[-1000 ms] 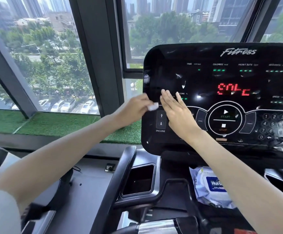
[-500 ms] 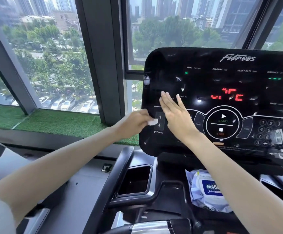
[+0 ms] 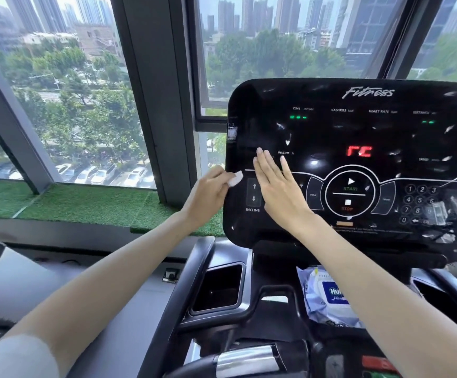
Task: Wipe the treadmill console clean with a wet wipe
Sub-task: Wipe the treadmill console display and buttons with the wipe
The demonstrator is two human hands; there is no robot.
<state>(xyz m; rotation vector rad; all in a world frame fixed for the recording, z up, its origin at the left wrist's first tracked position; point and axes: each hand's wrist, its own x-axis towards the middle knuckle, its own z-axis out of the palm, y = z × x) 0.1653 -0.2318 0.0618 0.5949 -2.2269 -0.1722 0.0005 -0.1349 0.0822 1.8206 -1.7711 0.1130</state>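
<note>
Left hand (image 3: 208, 195) pinches small white wipe (image 3: 235, 181) at left edge of black console (image 3: 358, 126); right hand (image 3: 279, 186) flat, fingers straight and together, just right of wipe, over console face.

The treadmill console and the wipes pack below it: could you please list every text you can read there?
"Fitness": top of the console.
"TIME", "CALORIES", "HEART RATE": headings row; the fourth is blurred.
"INCLINE": under the arrow buttons.
"START", "STOP": round button.
"1" to "8", "0": keypad.
Red display: broken segments, unreadable.
"Hu": wipes pack, rest hidden.
Bottom fine print: too blurred.
</note>
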